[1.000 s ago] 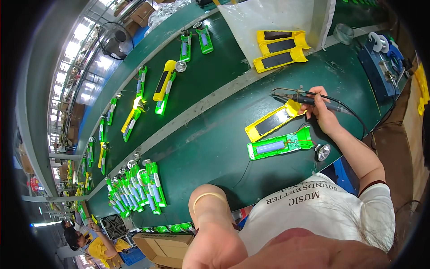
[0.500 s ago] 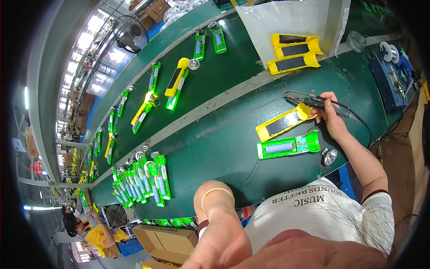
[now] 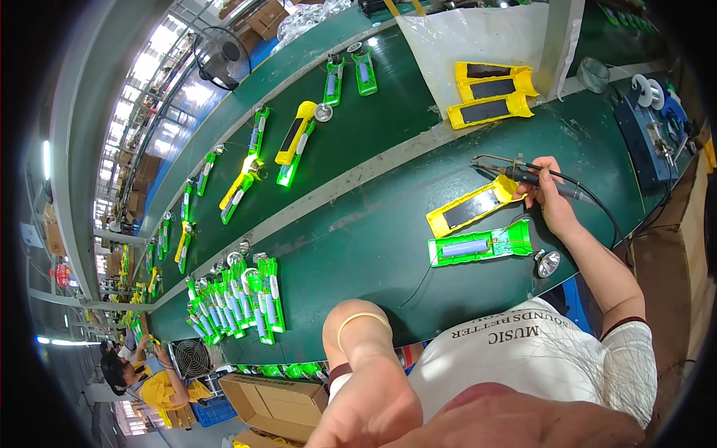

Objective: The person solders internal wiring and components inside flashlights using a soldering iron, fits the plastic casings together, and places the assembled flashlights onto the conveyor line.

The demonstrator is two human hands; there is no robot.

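Note:
My right hand (image 3: 551, 193) is closed around a soldering iron (image 3: 526, 175) with a thin bent metal tube along it, tip pointing left. Its lower fingers are by the end of a yellow plastic shell half (image 3: 469, 209) with a dark panel. Just nearer lies a green flashlight shell half (image 3: 478, 245) holding a blue cylindrical battery, a circuit board and thin wires. A round reflector lamp head (image 3: 547, 263) sits at its right end. My left hand (image 3: 377, 403) is raised close at the bottom, its fingers hidden, a band around the arm behind it.
Several green flashlight halves (image 3: 235, 300) are bunched at left. Yellow shell halves (image 3: 489, 97) lie stacked at the back right. A blue machine with a white spool (image 3: 648, 89) stands far right. Beyond the grey strip, a green belt (image 3: 388, 75) carries flashlight parts. A person (image 3: 153, 384) works at lower left.
The view has shifted very slightly. The person at lower left has moved a little. My hands and the parts near them look almost the same.

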